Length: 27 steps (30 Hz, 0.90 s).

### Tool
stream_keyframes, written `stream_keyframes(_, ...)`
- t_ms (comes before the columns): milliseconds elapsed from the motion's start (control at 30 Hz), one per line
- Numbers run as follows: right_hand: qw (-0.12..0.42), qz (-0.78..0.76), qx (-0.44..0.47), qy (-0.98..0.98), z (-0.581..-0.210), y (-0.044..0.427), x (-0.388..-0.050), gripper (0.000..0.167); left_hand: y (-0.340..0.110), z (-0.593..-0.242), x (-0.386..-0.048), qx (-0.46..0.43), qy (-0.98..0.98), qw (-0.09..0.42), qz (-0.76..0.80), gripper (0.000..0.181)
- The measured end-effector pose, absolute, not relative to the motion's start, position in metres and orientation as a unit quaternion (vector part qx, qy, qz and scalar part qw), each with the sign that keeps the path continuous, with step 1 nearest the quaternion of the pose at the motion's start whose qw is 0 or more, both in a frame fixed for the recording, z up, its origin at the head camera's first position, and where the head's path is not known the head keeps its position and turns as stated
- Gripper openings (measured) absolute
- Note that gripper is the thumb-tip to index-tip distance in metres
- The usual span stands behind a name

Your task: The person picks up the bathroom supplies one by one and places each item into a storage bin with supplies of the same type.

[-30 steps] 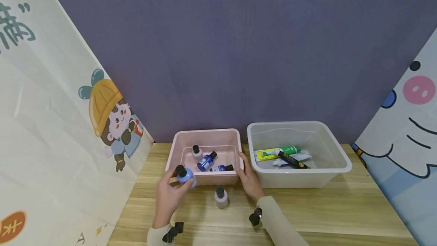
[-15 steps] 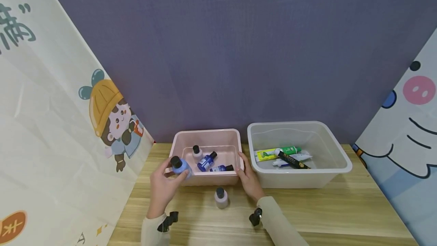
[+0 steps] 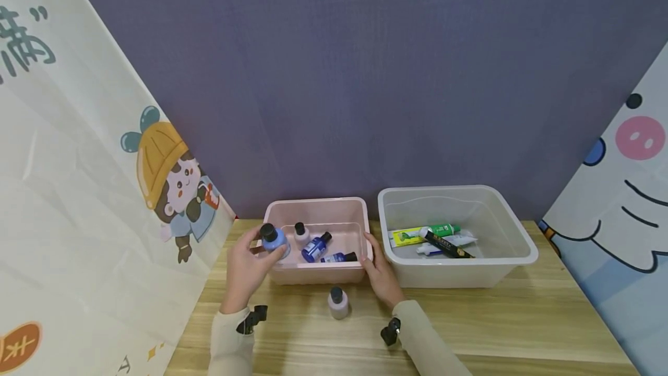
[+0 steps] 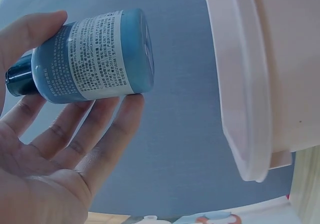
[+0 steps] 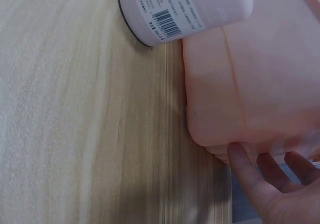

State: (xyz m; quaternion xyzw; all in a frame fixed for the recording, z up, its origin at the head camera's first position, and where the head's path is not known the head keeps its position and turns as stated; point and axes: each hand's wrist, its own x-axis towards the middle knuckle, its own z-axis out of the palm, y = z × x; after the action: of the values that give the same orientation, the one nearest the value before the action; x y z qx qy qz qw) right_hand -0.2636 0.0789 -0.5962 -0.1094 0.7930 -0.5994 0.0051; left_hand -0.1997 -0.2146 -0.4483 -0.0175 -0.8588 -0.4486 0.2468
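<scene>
My left hand [image 3: 247,268] pinches a light blue bottle [image 3: 275,241] with a black cap. It holds the bottle over the left front of the pink bin [image 3: 317,276], tilted. In the left wrist view, the blue bottle [image 4: 100,57] lies between thumb and fingertips, label showing, apart from the bin's rim. My right hand [image 3: 383,277] holds the bin's front right corner, thumb at the front and fingers along the right side. Inside the bin are a pale bottle [image 3: 301,237] and two dark blue bottles, one [image 3: 315,249] beside the other [image 3: 338,257].
A pale pink bottle [image 3: 338,304] stands on the wooden table [image 3: 496,324] before the pink bin. To the right, a larger white bin [image 3: 449,274] holds several tubes, among them a yellow and green tube [image 3: 409,237] and a black one [image 3: 443,244]. A dark wall covering rises behind.
My left hand has carried the blue bottle left and farther from me, from the pink bin's front edge to over its left front. The right hand has stayed at the bin.
</scene>
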Motion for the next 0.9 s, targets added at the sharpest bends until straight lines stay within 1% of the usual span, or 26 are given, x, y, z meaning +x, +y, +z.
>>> stream_keyframes(100,0.001,-0.597,-0.109,0.794,-0.596,0.079,-0.264,0.061,-0.215,-0.445,-0.203,-0.014,-0.862,0.238,-0.446,0.048)
stream_keyframes(433,0.006,-0.602,-0.108,0.791,-0.597,0.079,-0.265,0.06,-0.22,-0.438,-0.215,-0.031,-0.856,0.243,-0.455,0.049)
stream_keyframes(900,-0.001,-0.6,-0.108,0.793,-0.596,0.079,-0.264,0.062,-0.224,-0.429,-0.232,-0.059,-0.877,0.244,-0.409,0.049)
